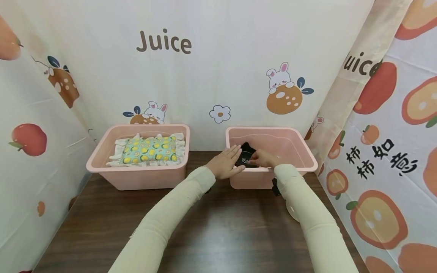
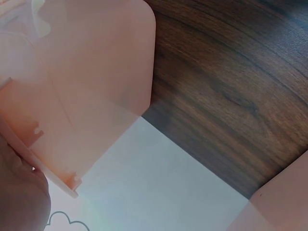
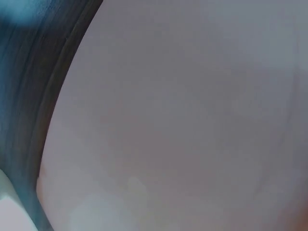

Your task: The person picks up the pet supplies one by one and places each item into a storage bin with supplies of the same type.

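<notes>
Inside the right pink bin (image 1: pixel 269 131), against its left end, is a flat-looking black item (image 1: pixel 246 151) with a white paw print and a pointed upper edge; its exact kind is unclear. My right hand (image 1: pixel 266 158) reaches over the front rim and pinches the item's right side. At the bin's left front corner, my left hand (image 1: pixel 223 163) lies with fingers extended over the rim, beside the black item. The left wrist view catches part of that left hand (image 2: pixel 21 192) by the bin's rim. Only blurred pink bin wall (image 3: pixel 168 120) fills most of the right wrist view.
On the left stands another pink bin (image 1: pixel 136 178), holding a lemon-print cushion (image 1: pixel 150 149) with white ruffles. Part of a white object (image 1: pixel 291 212) shows under my right forearm. The dark wooden table (image 1: pixel 218 235) is bordered by printed curtains (image 1: pixel 218 68).
</notes>
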Demonstrator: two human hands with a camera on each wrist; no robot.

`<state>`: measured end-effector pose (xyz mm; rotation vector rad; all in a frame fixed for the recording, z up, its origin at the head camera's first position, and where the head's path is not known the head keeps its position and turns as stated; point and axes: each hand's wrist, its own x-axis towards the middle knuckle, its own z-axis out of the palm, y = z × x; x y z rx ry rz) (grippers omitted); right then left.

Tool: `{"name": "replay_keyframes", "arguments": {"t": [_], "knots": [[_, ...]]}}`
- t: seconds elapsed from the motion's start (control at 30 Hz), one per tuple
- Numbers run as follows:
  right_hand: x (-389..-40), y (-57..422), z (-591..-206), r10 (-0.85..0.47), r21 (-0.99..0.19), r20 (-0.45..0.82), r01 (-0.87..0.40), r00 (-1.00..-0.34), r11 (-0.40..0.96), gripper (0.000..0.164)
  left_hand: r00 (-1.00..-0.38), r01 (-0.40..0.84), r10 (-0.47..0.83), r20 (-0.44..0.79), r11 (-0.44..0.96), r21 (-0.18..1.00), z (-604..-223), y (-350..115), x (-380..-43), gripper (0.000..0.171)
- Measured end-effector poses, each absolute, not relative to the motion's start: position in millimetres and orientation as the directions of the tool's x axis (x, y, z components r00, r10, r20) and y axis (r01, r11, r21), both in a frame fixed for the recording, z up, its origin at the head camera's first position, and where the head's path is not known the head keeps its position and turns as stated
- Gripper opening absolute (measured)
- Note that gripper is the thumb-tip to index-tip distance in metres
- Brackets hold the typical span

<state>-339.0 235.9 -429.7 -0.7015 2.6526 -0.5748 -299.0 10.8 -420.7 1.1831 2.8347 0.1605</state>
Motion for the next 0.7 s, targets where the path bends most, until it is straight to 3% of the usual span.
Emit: {"name": "replay_keyframes", "arguments": {"t": [0.27,0.4,0.7], "knots": [[-318,257,-409,-0.59,-0.438,-0.037,-0.517,-0.807,0.735,0.024,-0.697,0.71,0.717,0.003,0.689,0.142,-424,10,-301,0.076],[-297,271,-395,-0.614,-0.486,0.024,-0.546,-0.789,0.682,0.021,-0.7,0.706,0.714,-0.003,0.692,0.152,-423,10,-299,0.076],[-244,310,-376,-0.543,-0.567,0.006,-0.45,-0.84,0.69,0.03,-0.691,0.715,0.723,-0.008,0.685,0.139,-421,9,-299,0.076]]}}
